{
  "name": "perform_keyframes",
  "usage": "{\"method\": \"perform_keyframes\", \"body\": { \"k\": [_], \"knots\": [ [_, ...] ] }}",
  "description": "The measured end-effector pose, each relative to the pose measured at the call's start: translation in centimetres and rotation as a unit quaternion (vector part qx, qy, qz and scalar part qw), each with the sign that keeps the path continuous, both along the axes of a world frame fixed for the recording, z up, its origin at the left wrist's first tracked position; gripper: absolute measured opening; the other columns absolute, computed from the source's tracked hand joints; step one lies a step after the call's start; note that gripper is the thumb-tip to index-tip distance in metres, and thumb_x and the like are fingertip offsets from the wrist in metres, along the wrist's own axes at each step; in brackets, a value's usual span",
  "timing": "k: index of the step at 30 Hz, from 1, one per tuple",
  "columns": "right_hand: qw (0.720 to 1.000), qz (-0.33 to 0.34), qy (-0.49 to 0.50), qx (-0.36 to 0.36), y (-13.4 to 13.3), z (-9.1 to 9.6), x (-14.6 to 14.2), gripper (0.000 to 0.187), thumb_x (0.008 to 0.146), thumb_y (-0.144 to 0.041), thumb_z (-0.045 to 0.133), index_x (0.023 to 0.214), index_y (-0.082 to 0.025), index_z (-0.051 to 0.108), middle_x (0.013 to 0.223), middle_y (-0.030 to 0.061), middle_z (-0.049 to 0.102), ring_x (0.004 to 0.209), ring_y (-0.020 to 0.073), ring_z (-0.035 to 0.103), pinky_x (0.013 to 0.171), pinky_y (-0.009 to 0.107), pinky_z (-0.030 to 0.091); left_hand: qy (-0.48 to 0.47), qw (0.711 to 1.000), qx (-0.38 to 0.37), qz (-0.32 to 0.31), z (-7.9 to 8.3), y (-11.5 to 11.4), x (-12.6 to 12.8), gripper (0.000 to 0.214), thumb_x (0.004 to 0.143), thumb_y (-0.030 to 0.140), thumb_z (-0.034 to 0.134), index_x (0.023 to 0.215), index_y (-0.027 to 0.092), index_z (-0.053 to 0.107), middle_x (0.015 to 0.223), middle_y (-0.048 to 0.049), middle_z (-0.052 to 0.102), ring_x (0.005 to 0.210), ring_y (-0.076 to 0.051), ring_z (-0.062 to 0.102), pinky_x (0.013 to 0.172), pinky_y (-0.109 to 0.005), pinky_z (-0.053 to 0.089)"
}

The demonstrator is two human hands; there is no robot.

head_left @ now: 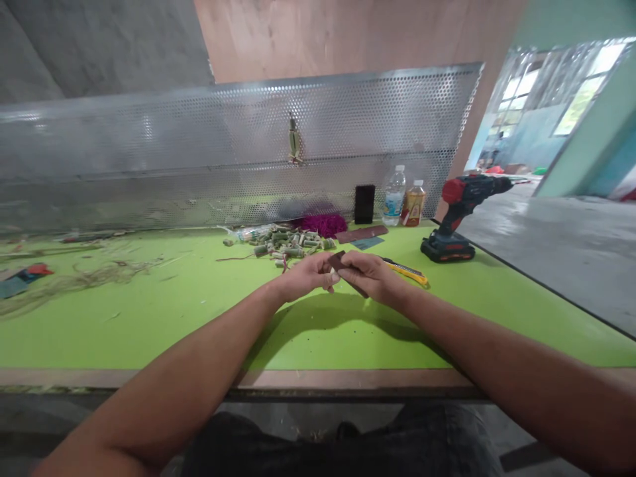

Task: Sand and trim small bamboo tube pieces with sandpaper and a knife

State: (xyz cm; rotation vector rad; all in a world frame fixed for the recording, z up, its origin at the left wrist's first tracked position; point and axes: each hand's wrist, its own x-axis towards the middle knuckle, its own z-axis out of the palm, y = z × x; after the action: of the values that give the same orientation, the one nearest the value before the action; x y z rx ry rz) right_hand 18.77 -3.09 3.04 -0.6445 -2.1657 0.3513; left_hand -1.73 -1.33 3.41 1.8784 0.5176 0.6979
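Both hands meet over the middle of the green table. My right hand (373, 274) is closed round a folded strip of dark brown sandpaper (337, 261), whose lower end sticks out under the palm. Against it, my left hand (307, 277) pinches a small pale piece (334, 273), mostly hidden by fingers and sandpaper; it looks like cut bamboo. Just beyond the left hand lies a heap of short green bamboo pieces (293, 242), some with reddish cord. A yellow utility knife (410, 273) lies beside my right hand.
Behind the heap are purple yarn (325, 225), flat sandpaper sheets (362, 234), a black box (364, 204) and two bottles (394, 197). A cordless drill (454, 218) stands at the right edge. Loose fibres (94, 281) lie left. A perforated metal panel (199, 152) backs the table (173, 318).
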Motion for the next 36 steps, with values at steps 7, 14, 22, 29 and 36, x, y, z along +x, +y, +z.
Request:
{"method": "perform_keyframes", "body": {
  "k": [7, 14, 22, 29, 36],
  "knots": [
    [1.0, -0.004, 0.007, 0.015, -0.12, 0.02, -0.06, 0.023, 0.095, -0.03, 0.052, 0.075, -0.02, 0.049, 0.074, -0.0013, 0.05, 0.067, 0.012, 0.045, 0.062, 0.025, 0.034, -0.009, 1.0, -0.005, -0.009, 0.0, -0.01, 0.0, 0.032, 0.081, 0.038, 0.071, 0.098, 0.015, 0.057, 0.086, -0.0005, 0.052, 0.076, -0.01, 0.053, 0.076, -0.031, 0.057],
    [1.0, -0.016, 0.016, 0.008, 0.04, 0.05, 0.13, 0.021, 0.094, -0.029, 0.053, 0.075, -0.02, 0.049, 0.074, -0.0012, 0.051, 0.068, 0.0122, 0.046, 0.063, 0.025, 0.034, -0.036, 0.999, -0.022, -0.014, -0.36, 0.21, 0.15, 0.032, 0.079, 0.036, 0.073, 0.097, 0.015, 0.057, 0.079, 0.0024, 0.05, 0.069, -0.008, 0.051, 0.077, -0.032, 0.057],
    [1.0, -0.003, -0.008, 0.013, 0.1, 0.08, 0.31, 0.021, 0.093, -0.028, 0.054, 0.075, -0.019, 0.05, 0.072, -0.0014, 0.05, 0.067, 0.012, 0.045, 0.063, 0.025, 0.033, 0.011, 1.0, 0.005, 0.009, -0.05, 0.1, -0.01, 0.034, 0.08, 0.038, 0.072, 0.101, 0.015, 0.057, 0.084, 0.0003, 0.052, 0.075, -0.011, 0.054, 0.079, -0.035, 0.055],
    [0.999, -0.025, -0.036, 0.009, 0.44, -0.12, 0.32, 0.02, 0.092, -0.028, 0.054, 0.074, -0.019, 0.05, 0.071, -0.0016, 0.05, 0.066, 0.0123, 0.045, 0.062, 0.025, 0.032, 0.085, 0.991, 0.083, 0.058, 0.03, -0.07, -0.11, 0.031, 0.079, 0.036, 0.072, 0.095, 0.015, 0.055, 0.08, 0.0006, 0.052, 0.073, -0.012, 0.052, 0.068, -0.027, 0.046],
    [0.998, -0.03, -0.05, 0.021, 0.39, -0.34, 0.16, 0.021, 0.092, -0.027, 0.054, 0.073, -0.019, 0.05, 0.07, -0.0017, 0.049, 0.066, 0.0125, 0.044, 0.061, 0.026, 0.031, 0.112, 0.985, 0.109, 0.079, -0.25, 0.21, -0.14, 0.028, 0.08, 0.034, 0.069, 0.096, 0.016, 0.055, 0.08, 0.0009, 0.052, 0.074, -0.013, 0.051, 0.067, -0.027, 0.044]
  ]
}}
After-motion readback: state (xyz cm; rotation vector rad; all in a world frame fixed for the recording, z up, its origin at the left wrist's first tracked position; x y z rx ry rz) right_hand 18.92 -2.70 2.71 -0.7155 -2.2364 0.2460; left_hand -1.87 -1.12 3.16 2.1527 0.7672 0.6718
